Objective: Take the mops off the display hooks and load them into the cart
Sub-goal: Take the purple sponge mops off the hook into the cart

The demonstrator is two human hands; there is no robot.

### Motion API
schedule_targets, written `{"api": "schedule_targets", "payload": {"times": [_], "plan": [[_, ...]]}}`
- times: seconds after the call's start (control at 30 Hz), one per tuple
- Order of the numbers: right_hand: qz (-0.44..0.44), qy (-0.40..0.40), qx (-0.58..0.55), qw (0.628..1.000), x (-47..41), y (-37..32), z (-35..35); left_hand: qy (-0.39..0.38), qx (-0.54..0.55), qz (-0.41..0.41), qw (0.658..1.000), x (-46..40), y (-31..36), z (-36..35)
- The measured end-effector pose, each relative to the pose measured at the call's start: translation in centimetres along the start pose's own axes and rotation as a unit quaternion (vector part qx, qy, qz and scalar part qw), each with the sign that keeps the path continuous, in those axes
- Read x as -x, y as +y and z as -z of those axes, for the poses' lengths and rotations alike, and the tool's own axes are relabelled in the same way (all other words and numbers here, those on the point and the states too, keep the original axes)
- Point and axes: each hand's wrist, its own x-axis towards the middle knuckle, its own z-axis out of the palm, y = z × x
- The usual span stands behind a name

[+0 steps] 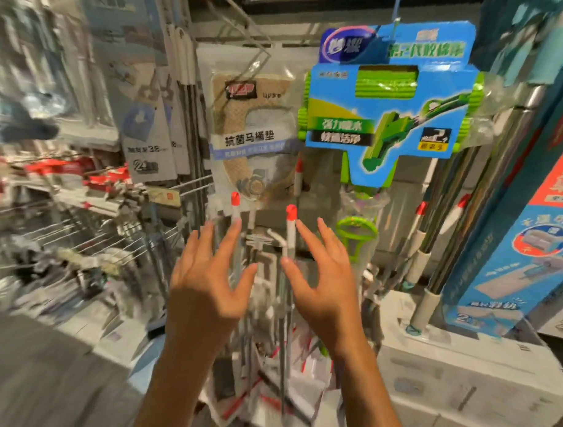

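Heavy blur over the left shelves, nothing readable there; the lower ends of the mop handles are lost in a smeared jumble below the hands; no cart in view; both forearms cut off at the bottom edge. Left hand raised, palm forward, fingers spread, holding nothing; right hand likewise spread and empty; whether either touches a handle, I cannot tell. Two red-capped mop handles stand upright between and just beyond the hands; the green sponge mop in blue packaging hangs upper right, still on its hook.
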Motion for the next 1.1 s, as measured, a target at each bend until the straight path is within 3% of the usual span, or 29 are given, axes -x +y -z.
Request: {"api": "schedule_targets", "payload": {"times": [0.2,0.33,0.47,0.73,1.1], "plan": [[0.039,-0.066,-0.066,0.995,3.1,-5.8,-5.5,0.041,-0.077,0.076,0.993,4.4,-5.5,6.4],[0.104,-0.057,-0.057,0.991,6.2,-10.4,-10.7,0.075,-0.130,0.132,0.980,8.8,-9.3,12.9],[0.134,-0.135,-0.086,0.978,9.5,-16.3,-15.6,0.105,-0.170,0.180,0.963,13.7,-12.5,19.3],[0.208,-0.264,-0.154,0.929,19.1,-28.7,-24.5,0.132,-0.222,0.325,0.910,25.7,-19.0,31.4],[0.261,-0.376,-0.223,0.861,32.4,-40.9,-32.6,0.200,-0.240,0.460,0.831,40.3,-23.3,43.2]]}}
